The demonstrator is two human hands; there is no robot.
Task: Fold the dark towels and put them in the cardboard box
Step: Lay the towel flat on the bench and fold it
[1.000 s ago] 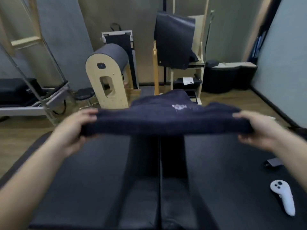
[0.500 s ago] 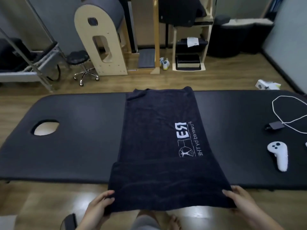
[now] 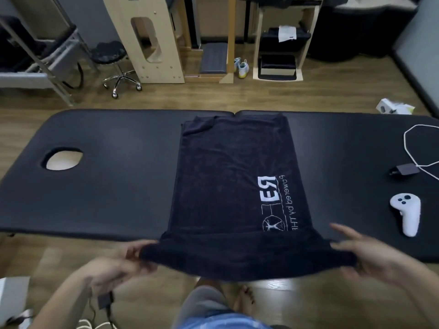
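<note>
A dark navy towel (image 3: 228, 176) with a white logo lies spread lengthwise across the black massage table (image 3: 107, 176). Its near end hangs past the table's front edge. My left hand (image 3: 118, 262) pinches the near left corner of the towel. My right hand (image 3: 365, 255) grips the near right corner, with some fingers stretched out above the cloth. The near edge is lifted and sags between my hands. No cardboard box is in view.
A white controller (image 3: 407, 216) lies on the table's right part, beside a dark adapter (image 3: 403, 169) with a white cable (image 3: 413, 148). The table has a face hole (image 3: 62, 159) at left. Beyond stand a stool (image 3: 116, 67) and wooden equipment (image 3: 147, 39).
The towel went from held up in the air to laid flat on the table. My hands now lift its near edge slightly, and the view has tilted down.
</note>
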